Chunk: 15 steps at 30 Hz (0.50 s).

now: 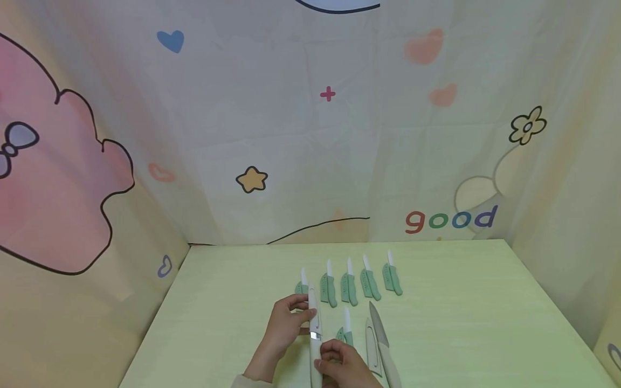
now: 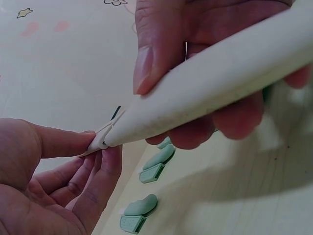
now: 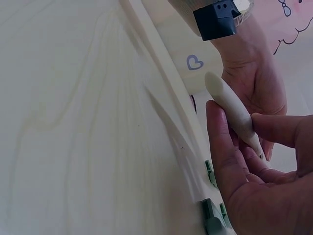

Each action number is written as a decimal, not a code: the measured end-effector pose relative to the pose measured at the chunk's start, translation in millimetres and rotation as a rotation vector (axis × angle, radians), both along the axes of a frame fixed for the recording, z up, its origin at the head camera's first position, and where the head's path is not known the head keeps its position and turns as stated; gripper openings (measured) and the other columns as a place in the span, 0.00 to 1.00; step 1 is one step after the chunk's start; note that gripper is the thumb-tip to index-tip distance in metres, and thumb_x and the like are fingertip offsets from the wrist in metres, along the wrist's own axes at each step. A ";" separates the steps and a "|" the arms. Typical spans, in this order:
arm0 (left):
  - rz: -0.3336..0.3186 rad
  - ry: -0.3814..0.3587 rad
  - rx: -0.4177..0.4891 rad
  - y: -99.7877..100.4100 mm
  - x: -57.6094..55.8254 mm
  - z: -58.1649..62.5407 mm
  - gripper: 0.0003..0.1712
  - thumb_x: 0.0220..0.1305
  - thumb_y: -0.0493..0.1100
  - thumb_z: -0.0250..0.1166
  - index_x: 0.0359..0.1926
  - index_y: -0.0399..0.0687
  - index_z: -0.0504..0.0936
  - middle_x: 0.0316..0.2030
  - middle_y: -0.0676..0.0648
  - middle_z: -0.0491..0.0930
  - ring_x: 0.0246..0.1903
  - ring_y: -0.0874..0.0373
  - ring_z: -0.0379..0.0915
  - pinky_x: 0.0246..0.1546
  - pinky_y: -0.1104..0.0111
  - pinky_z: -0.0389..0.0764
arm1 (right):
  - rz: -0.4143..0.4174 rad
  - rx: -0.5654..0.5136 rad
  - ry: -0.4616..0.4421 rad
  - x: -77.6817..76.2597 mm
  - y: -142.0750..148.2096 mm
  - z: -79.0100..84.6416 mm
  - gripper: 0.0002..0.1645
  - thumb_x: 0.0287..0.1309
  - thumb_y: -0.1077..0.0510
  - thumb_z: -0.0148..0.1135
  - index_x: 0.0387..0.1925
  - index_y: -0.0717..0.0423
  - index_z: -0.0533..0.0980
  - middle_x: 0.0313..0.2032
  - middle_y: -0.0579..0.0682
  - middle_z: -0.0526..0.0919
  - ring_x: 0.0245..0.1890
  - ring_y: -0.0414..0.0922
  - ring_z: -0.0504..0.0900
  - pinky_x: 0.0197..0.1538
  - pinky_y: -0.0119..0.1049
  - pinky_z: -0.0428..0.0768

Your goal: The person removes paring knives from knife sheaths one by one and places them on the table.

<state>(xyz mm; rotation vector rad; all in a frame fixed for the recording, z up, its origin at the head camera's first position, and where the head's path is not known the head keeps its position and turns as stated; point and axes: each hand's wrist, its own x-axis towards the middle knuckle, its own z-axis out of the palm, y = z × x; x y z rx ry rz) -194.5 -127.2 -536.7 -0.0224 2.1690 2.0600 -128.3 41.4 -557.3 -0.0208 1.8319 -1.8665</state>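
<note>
In the head view a cream-white knife (image 1: 315, 355) is held upright in line with a white sheath (image 1: 314, 312), and a short strip of bare metal blade (image 1: 316, 335) shows between them. My left hand (image 1: 285, 326) pinches the sheath between thumb and fingers. Lower down, my right hand (image 1: 346, 364) grips the handle, thumb on one side and fingers on the other. Seen from the left wrist, the handle (image 2: 210, 83) fills the front, with the left hand (image 2: 63, 176) at its far end. The right wrist view has the right hand (image 3: 264, 171) around the handle (image 3: 232, 107).
Right of my hands lie a second white-handled knife (image 1: 388, 361) with a bare metal blade and a loose white sheath (image 1: 372, 347). Several green-handled knives with white blades, such as this green knife (image 1: 393, 275), lie beside green sheaths on the pale table (image 1: 461, 312).
</note>
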 end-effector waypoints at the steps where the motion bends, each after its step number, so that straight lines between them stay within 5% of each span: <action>1: 0.002 -0.002 -0.001 0.1 -0.1 0.2 0.20 0.61 0.36 0.66 0.54 0.36 0.77 0.43 0.37 0.76 0.36 0.51 0.79 0.32 0.60 0.87 | 0.001 0.004 -0.004 0.1 0.0 -0.3 0.17 0.60 0.60 0.63 0.48 0.64 0.72 0.36 0.49 0.80 0.33 0.43 0.78 0.36 0.41 0.85; 15: 0.025 -0.005 -0.006 -0.7 -0.6 2.3 0.20 0.61 0.35 0.65 0.55 0.36 0.77 0.44 0.37 0.76 0.38 0.48 0.78 0.33 0.60 0.87 | 0.047 0.047 0.041 2.9 1.7 -1.0 0.17 0.58 0.58 0.64 0.46 0.65 0.75 0.33 0.48 0.83 0.34 0.44 0.79 0.38 0.37 0.82</action>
